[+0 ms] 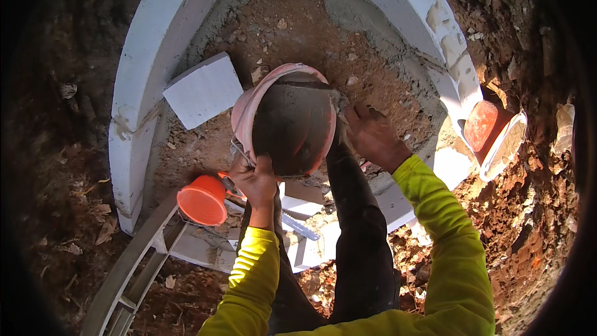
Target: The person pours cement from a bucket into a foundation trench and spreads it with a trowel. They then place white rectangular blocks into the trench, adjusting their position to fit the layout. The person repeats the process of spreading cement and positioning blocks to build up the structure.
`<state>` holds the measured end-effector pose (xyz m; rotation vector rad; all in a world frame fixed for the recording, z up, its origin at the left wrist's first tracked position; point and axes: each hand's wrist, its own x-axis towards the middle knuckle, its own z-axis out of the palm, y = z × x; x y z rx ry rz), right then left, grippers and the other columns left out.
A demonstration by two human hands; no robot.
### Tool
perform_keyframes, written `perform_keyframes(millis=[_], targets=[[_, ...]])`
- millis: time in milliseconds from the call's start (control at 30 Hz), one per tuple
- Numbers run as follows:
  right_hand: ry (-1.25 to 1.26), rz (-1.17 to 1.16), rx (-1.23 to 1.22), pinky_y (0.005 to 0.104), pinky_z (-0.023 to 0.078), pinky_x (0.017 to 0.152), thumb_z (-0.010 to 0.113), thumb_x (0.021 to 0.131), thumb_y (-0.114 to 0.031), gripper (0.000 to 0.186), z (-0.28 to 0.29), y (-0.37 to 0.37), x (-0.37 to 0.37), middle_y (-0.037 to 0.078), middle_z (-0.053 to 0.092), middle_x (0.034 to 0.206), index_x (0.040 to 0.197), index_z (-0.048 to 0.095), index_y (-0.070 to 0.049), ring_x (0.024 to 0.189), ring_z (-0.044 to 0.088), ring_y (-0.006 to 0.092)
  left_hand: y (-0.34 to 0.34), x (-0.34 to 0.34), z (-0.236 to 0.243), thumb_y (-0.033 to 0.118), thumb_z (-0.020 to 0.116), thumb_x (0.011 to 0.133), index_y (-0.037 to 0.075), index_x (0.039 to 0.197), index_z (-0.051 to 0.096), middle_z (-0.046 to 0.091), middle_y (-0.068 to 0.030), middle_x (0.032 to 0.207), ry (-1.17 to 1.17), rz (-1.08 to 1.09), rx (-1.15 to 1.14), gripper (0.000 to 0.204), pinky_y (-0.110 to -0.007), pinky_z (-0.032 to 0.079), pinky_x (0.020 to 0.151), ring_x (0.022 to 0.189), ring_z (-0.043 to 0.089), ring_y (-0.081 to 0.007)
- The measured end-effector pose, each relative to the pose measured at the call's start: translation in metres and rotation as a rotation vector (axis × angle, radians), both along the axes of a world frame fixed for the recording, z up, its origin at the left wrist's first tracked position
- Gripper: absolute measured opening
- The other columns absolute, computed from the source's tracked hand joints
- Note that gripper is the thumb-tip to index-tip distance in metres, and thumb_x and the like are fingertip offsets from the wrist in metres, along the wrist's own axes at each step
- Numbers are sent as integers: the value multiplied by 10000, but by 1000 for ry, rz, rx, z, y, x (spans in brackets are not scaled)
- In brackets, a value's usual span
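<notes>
A pink pan [283, 118] of wet grey mortar is held tilted over the dirt floor inside a ring of white blocks [146, 74]. The mortar is judged to be partly placed: a grey band is already spread along the far inner side of the ring, beyond the pan, while much of the floor below it is still bare earth and the pan is still largely full, so most of the pouring seems left to do.

The left hand [255, 180] is closed on the near rim of the pan, fingers curled over the edge by a wire handle. The right hand [372, 134] is laid at the right side of the pan, fingers spread against its rim; whether it truly grips or only steadies cannot be told.

Just left of the left hand an orange cup [202, 200] is seen, and a loose white block [204, 90] lies beyond it. Below that hand a trowel blade [298, 224] rests, and a ladder [134, 267] leans further left
</notes>
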<state>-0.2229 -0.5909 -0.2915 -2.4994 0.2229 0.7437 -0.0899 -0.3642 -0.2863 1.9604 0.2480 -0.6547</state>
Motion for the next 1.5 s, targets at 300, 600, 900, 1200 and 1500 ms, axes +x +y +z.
perform_keyframes(millis=[300,600,900,1200,1500], targets=[[5,138,-160,389,559,621,606,837,-149,406,31,-8,40,123,565,896,1179,525,54,731,639,271,1,15,3,-43,587,724,42,578,405,406,9,545,-125,-140,-46,248,-261,267,488,520,352,-52],[307,-257,849,422,546,775,687,809,-131,627,17,60,33,255,655,977,1335,417,77,898,670,364,-26,53,65,-45,669,619,27,613,546,427,-60,622,-345,-508,-296,143,-295,343,456,478,451,-202],[326,-552,1088,306,495,743,714,832,-105,429,29,57,31,100,612,918,1214,537,-24,859,591,133,12,55,26,-49,606,766,16,608,501,503,30,631,66,186,-215,200,-220,313,544,566,409,-44],[-57,-640,80,356,480,615,618,933,-114,266,-57,-85,99,144,595,765,1119,526,52,665,600,261,-5,49,11,-21,610,831,98,636,528,520,62,635,177,495,-184,243,-213,368,547,549,444,-30],[-78,-556,-92,500,514,749,576,957,-275,363,-161,-121,174,328,642,878,1050,561,76,863,632,497,-11,53,-14,-24,611,819,111,542,401,389,75,503,123,442,-123,372,-237,238,483,473,312,-19]])
